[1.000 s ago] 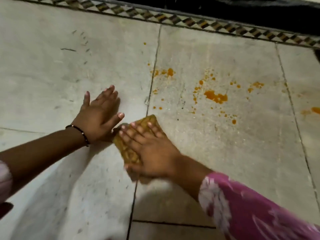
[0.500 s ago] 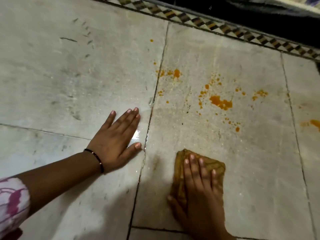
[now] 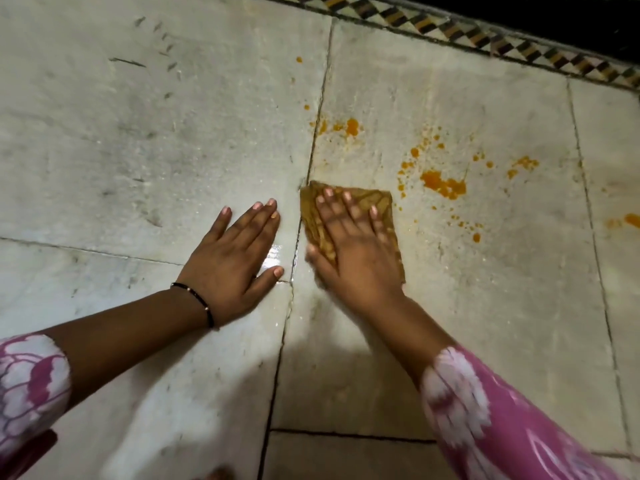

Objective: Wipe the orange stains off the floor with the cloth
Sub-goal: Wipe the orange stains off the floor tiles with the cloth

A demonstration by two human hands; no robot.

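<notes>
The cloth (image 3: 353, 216) is pressed flat by the right hand (image 3: 356, 258), fingers (image 3: 349, 209) spread; the left hand (image 3: 232, 265), fingers straight, is rested on the floor (image 3: 138, 150) near orange stains (image 3: 443, 185).

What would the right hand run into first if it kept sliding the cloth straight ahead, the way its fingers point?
Probably the small orange spots beside the floor joint. The right hand presses flat on the cloth, fingers aimed up-left; bare tile comes first. The big splash lies off to the right.
</notes>
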